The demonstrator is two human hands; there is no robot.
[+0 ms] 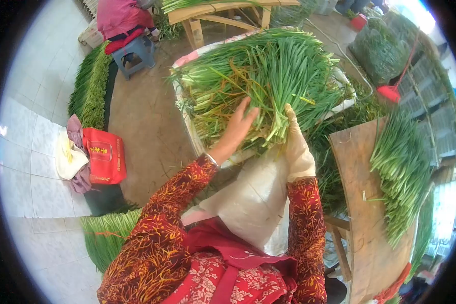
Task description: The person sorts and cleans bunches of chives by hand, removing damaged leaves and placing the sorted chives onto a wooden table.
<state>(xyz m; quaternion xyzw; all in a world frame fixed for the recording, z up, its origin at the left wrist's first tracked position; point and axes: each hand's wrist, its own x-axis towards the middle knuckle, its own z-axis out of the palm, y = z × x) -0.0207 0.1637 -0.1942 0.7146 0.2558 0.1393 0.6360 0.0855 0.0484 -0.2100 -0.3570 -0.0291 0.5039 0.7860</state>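
Note:
My right hand (298, 147), in a pale glove, is closed around the white stem ends of a bunch of green chives (283, 83). The long leaves fan out away from me over the pile. My left hand (236, 126) is bare, with a bracelet at the wrist. Its fingers are apart and touch some yellowed leaves (238, 83) beside the bunch. Under both hands lies a heap of loose chives (207, 101) in a bin with a white-lined rim (185, 129). A pale plastic sheet (248, 202) covers my lap.
On my right stands a wooden board (357, 177) with bundled chives (403, 177) along it. To the left are a red bag (105, 154) and stacked greens (93, 86). A person sits on a blue stool (134, 54) beyond. A wooden bench (228, 11) stands behind the bin.

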